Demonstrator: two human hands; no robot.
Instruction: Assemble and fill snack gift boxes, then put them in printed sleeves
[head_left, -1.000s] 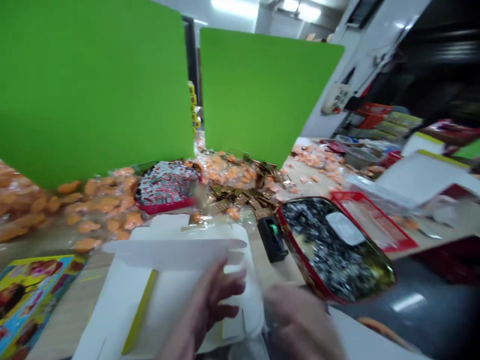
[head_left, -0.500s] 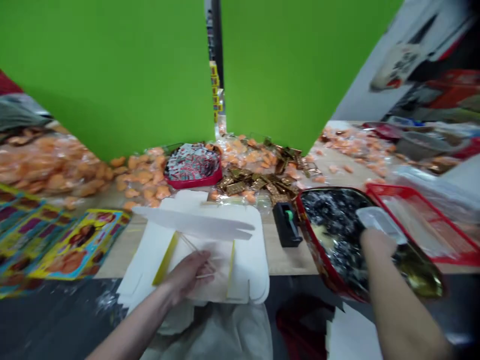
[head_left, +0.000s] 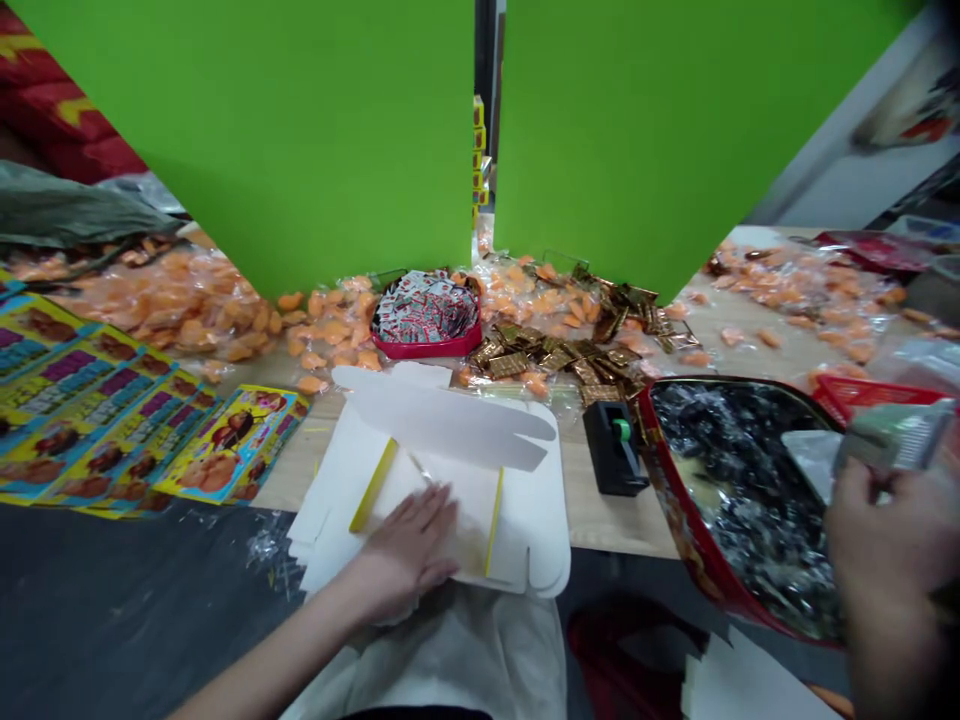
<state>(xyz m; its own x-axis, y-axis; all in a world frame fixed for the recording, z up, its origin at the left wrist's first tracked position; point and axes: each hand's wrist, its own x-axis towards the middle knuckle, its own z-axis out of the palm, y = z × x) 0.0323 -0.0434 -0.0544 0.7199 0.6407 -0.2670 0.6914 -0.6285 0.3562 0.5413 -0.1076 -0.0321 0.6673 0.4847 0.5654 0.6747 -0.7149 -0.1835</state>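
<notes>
My left hand (head_left: 411, 545) lies flat with its fingers spread over an open white carton (head_left: 517, 540) with yellow side edges. A thin pale stick (head_left: 421, 468) shows just beyond its fingertips. At the far right, my right hand (head_left: 885, 510) is closed on a clear plastic packet (head_left: 896, 437), blurred by motion. Below it is the red-rimmed tin (head_left: 679, 500) with dark wrapped pieces. Flat white cartons (head_left: 551, 450) lie beneath the open one.
A black tape dispenser (head_left: 615, 450) stands between cartons and tin. Behind are a red tray of small sachets (head_left: 427, 308), gold packets (head_left: 517, 358) and orange wrapped pieces (head_left: 330, 330). Printed yellow boxes (head_left: 225, 440) lie left; a green partition (head_left: 300, 130) rises behind.
My left hand has flattened over the carton, where it was around thin sticks. My right hand has moved from over the tin to the right and now has a packet. The view has turned left.
</notes>
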